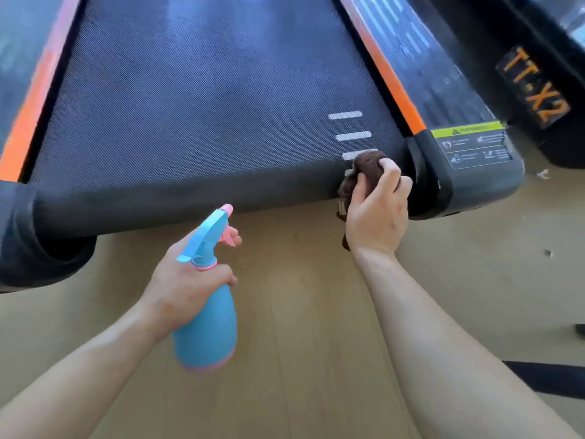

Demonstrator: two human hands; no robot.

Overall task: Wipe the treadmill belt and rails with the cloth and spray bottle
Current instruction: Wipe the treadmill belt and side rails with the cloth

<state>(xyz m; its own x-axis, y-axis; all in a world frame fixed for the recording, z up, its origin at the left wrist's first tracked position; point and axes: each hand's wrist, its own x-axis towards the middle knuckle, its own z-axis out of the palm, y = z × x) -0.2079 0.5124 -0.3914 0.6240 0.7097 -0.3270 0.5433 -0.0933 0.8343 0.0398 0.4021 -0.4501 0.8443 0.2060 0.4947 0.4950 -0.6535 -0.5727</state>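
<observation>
The dark treadmill belt (196, 106) fills the upper view, flanked by a left rail (28, 99) and a right rail (421, 68), each edged in orange. My right hand (376, 210) grips a bunched brown cloth (367, 167) against the belt's rear right corner, over the white stripes. My left hand (190, 283) holds a blue spray bottle (209, 318) by its neck, a finger on the pink trigger, nozzle pointing toward the belt's rear edge. The bottle hangs above the floor, just short of the belt.
Black end caps close the rails at the rear left (22, 236) and rear right (465, 182), the right one carrying a warning label. A second machine marked TT-X2 (535, 87) stands to the right. Light wooden floor (300, 375) lies below, with small debris at right.
</observation>
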